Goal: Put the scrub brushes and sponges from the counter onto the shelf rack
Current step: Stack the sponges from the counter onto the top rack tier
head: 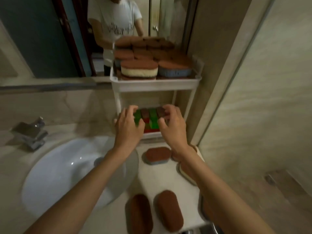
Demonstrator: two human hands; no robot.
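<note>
Faucet (30,132) at far left, white sink basin (55,169) just right of it, set into the surface (160,179). Left hand (129,125) is closed on the left end of a row of green and brown sponges (150,117); right hand (172,123) grips the right end, so both hands clamp the row between them at the lower tier of the white shelf rack (152,85). Whether the row touches the tier floor: cannot tell. Top tier is packed with brown-topped scrub sponges (140,69), stacked. On the surface below the hands: one blue-based scrub sponge (157,156), two more side by side nearer the camera (140,213) (169,210), others partly hidden under the right forearm. Mirror (50,36) behind the rack.
</note>
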